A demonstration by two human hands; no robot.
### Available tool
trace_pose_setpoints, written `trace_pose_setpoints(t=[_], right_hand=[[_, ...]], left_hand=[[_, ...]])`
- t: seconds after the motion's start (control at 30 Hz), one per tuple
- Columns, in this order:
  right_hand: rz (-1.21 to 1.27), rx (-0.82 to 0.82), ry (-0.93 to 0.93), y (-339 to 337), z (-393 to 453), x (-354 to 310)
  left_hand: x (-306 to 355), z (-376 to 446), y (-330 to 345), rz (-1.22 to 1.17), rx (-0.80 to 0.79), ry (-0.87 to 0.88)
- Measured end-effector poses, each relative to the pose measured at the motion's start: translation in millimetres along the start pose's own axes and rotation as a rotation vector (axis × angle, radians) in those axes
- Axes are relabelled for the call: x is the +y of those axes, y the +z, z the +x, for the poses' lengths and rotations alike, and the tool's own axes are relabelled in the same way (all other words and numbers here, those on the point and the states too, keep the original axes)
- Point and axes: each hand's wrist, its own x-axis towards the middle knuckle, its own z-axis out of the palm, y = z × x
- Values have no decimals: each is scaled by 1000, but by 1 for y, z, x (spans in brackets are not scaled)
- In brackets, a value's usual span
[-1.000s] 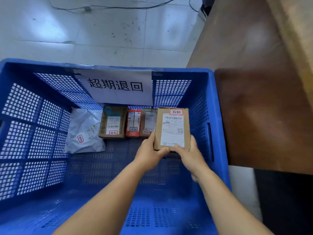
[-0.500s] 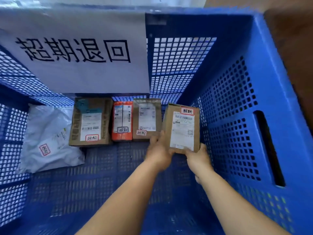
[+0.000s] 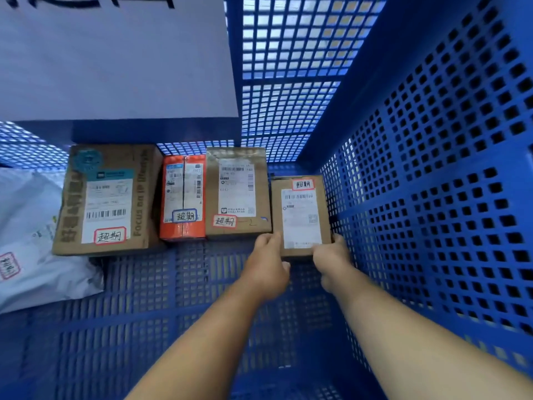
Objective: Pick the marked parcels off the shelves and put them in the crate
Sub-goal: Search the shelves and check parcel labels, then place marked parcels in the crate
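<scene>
Left hand (image 3: pixel 266 267) and right hand (image 3: pixel 331 259) gripping small box (image 3: pixel 300 215) at its near corners, low in blue crate (image 3: pixel 432 168), beside brown box (image 3: pixel 238 192), orange box (image 3: pixel 183 197)

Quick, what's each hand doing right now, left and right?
Left hand: closed on the near left corner of the small box.
Right hand: closed on the same box's near right corner.

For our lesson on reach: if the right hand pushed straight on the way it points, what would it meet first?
The right hand already grips the small brown parcel; beyond that, probably the crate's far wall, though depth is unclear.
</scene>
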Motion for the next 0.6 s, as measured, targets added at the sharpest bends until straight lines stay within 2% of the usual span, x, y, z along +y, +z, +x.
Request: trace_pose_setpoints(t=[0.17,0.4,0.53,0.6], right_hand=[[208,-1,66,26,11,-32],[238,-77,15,23,-3,-50],[59,-197,-115,-3,-63,-52],[-189,-211,-258,-23,-95,-57]], left_hand=[[-9,-2,-12,44,60,8],[-5,-20,-39,105,159,1],[14,-48,-56,146,167,-35],[27,-68,-68,174,166,-93]])
